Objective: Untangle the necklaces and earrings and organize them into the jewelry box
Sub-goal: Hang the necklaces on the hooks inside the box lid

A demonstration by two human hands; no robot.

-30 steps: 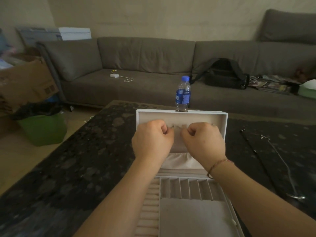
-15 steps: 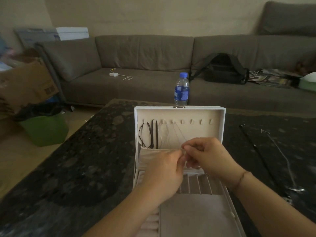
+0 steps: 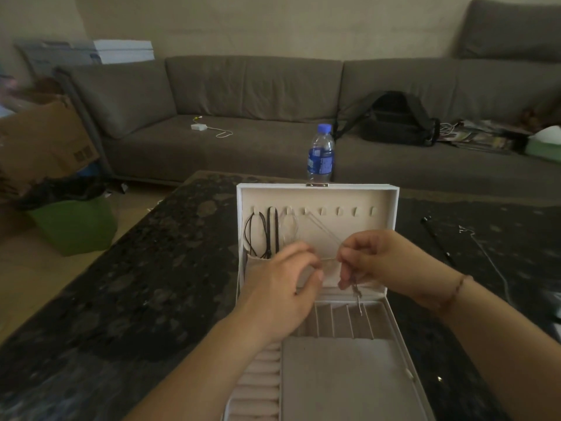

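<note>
Both hands have drawn apart: the right hand [image 3: 375,258] pinches a thin necklace [image 3: 321,226] hung from the jewelry box [image 3: 317,189] lid hook above it, pendant dangling below; the left hand [image 3: 282,287] hovers loosely curled, grasp unclear.

The jewelry box [image 3: 317,189] stands open on the dark stone table [image 3: 136,284], lid upright. A row of hooks runs across the lid's inner face. Two dark cords [image 3: 263,235] hang from the leftmost hooks. A thin chain [image 3: 321,227] hangs from a hook further right. The right hand [image 3: 376,259] pinches this chain, and a small pendant [image 3: 358,299] dangles below its fingers over the slotted compartments. The left hand [image 3: 282,287] is held beside it with fingers curled; its grip cannot be determined. Another chain [image 3: 485,253] lies on the table toward the right edge. A water bottle [image 3: 321,153] stands behind the lid.
</note>
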